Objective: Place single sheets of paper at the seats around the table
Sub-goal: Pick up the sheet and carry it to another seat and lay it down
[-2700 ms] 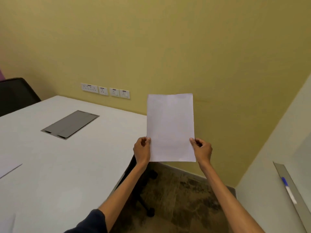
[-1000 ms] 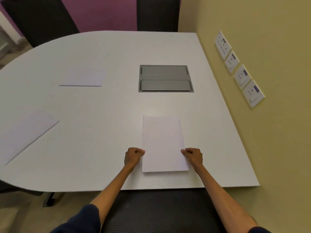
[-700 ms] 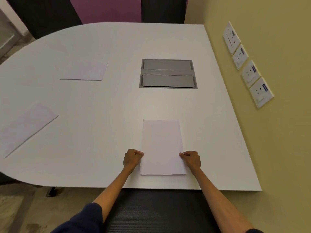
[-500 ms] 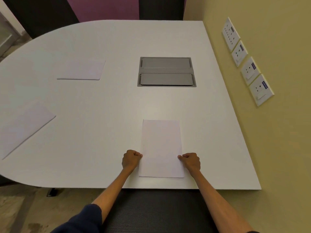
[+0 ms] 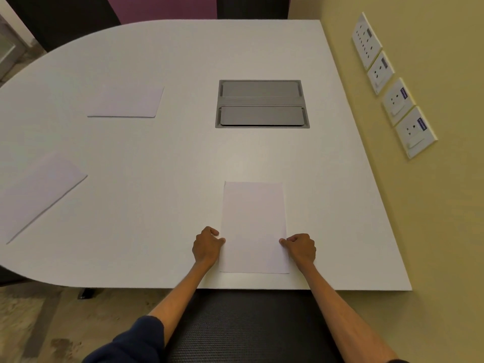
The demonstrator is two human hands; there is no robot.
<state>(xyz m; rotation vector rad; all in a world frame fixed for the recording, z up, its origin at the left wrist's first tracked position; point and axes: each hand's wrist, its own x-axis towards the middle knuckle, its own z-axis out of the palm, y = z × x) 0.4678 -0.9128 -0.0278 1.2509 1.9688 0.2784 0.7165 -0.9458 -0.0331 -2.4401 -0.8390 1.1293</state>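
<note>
Three sheets in view: all lie flat on the white table (image 5: 162, 158), each well apart from the others.
Far-left sheet (image 5: 39, 195): at the left edge of the frame, lying at an angle.
Second sheet (image 5: 125, 102): upper left, lying sideways to you.
Left hand (image 5: 208, 247): lower centre, fingers curled, thumb and fingertips pinching the left edge of the near sheet low down. You cannot see whether any finger is under the paper.
Near sheet (image 5: 254, 226): lower centre, flat and square to the table edge, just above the dark chair (image 5: 248, 326).
Handling: judge it very light, limp and easily creased. It will likely slide on the smooth top and flutter if you move fast.
Where to hold: take both long edges, as you have it now, so it stays flat. To lift it again, I would slide it to the table edge or peel up a corner.
Cable hatch (image 5: 262, 103): grey, upper centre, well beyond the near sheet.
Right hand (image 5: 300, 248): fingers curled, pinching the right edge opposite the left hand.
Wall sockets (image 5: 392, 87): upper right, on the yellow wall.
</note>
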